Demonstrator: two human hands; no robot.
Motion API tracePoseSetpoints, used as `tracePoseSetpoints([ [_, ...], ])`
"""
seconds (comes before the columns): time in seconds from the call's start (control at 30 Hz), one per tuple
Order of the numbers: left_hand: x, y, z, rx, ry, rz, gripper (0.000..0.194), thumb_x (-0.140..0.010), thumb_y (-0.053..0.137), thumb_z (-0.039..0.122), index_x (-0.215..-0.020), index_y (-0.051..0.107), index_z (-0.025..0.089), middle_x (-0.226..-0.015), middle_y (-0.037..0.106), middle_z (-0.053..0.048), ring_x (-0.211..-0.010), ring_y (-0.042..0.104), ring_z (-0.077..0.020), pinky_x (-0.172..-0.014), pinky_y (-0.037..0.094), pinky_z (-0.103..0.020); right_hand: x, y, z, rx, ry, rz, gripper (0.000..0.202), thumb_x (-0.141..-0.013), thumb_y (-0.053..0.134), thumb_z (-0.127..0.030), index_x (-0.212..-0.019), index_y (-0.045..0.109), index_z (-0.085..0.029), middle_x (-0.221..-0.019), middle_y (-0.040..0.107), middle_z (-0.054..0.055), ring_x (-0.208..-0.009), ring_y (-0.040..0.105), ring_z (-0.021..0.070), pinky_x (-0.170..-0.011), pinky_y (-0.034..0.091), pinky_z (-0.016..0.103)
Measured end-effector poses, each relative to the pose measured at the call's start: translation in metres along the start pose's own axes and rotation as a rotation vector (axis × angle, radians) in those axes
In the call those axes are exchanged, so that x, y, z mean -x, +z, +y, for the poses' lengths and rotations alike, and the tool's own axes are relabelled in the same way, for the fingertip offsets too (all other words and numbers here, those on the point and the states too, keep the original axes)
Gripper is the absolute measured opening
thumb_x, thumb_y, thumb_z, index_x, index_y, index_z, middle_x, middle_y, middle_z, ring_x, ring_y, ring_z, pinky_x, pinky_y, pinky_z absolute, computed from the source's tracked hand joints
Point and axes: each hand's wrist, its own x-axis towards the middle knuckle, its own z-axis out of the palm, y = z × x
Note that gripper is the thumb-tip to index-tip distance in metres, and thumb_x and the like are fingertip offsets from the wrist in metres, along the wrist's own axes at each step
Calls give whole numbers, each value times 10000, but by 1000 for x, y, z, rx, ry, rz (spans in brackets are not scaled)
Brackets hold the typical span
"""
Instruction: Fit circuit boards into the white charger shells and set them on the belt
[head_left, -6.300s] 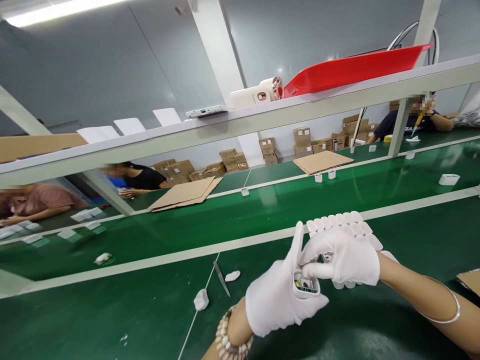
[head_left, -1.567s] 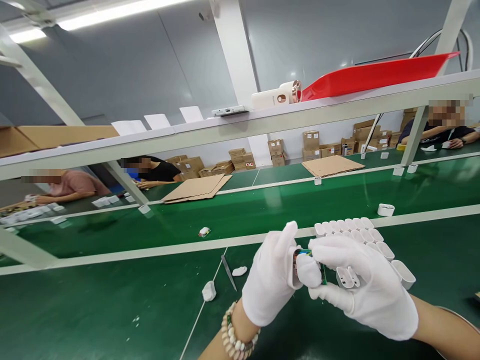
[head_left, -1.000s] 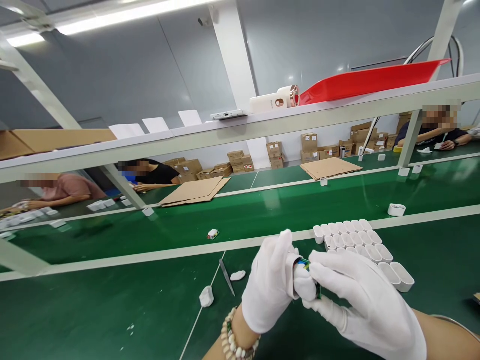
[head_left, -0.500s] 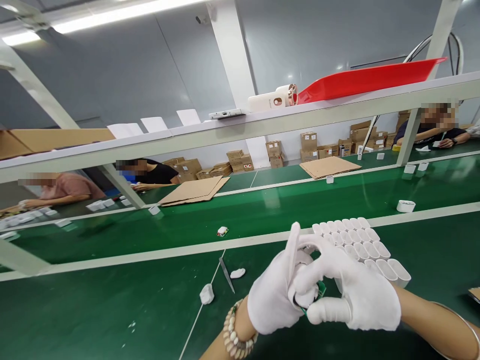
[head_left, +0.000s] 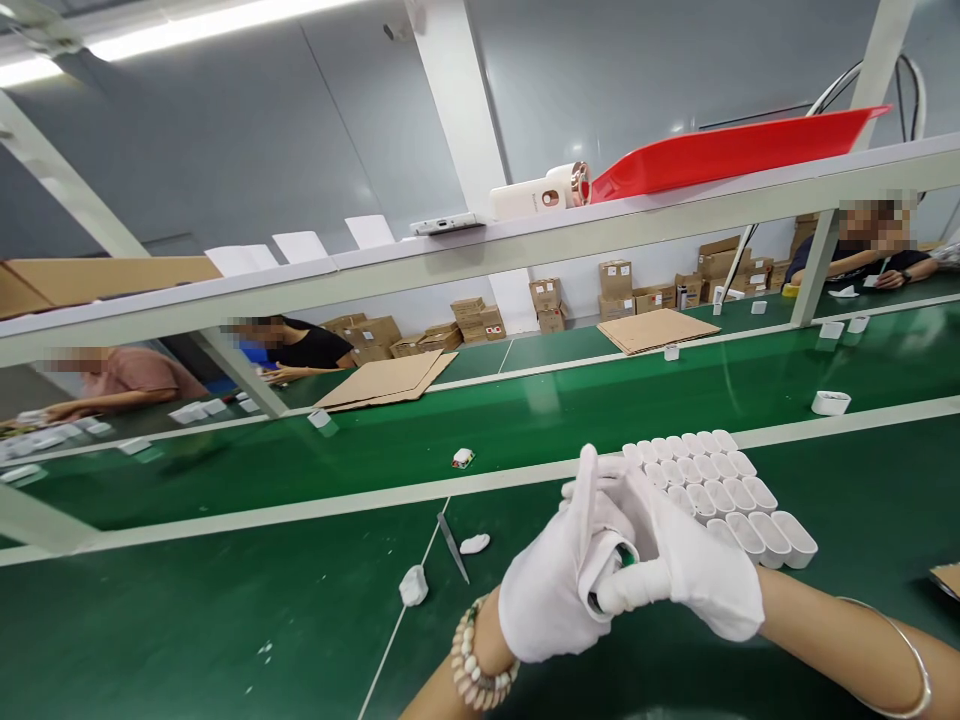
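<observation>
My left hand, white-gloved, is closed around a small white oval housing, its index finger pointing up. A green circuit board shows as a small patch at the housing's opening, mostly covered by fingers. My right hand, also gloved, meets the left with thumb and fingers closed on the same housing and board. Behind the right hand stand rows of white oval housings. Left of my hands lie tweezers, a flat white piece and a crumpled white lump.
Beyond a pale rail, the green conveyor belt carries a small board with a white top and a white housing. Cardboard sheets lie across it. A raised shelf holds a red tray. Co-workers sit on the far side.
My right hand has moved left and closed in on the housing, its thumb now at the opening; less of the green board shows. Items on the belt have shifted right.
</observation>
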Motion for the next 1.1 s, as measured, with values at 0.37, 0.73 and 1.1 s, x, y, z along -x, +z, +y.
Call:
tracePoseSetpoints([
  [0.37,-10,2,9,170,-55,-168,1065,-780,621,175,-1549,-115,157,-831,762,-36,-709,721,-202,-659,582,-289,-2,-25,-21,452,56,-55,302,-702,810,-261,-1004,790,-266,-1012,752,12,-968,683,221,-896,550,332],
  [0.73,-13,2,19,217,-221,-214,988,-727,701,233,-1562,174,191,-979,731,-76,-737,690,-197,-704,593,-302,-5,-32,-8,521,68,-97,115,-714,767,-241,-824,780,-212,-842,756,6,-767,707,181,-670,579,270],
  [1.1,-38,-3,-5,502,-466,12,1276,-735,668,72,-1449,-377,240,-843,648,27,-630,588,-91,-623,525,-226,-39,-44,-28,703,-41,-108,253,-894,578,-319,-1055,713,-179,-1132,719,61,-1030,663,205,-936,527,364],
])
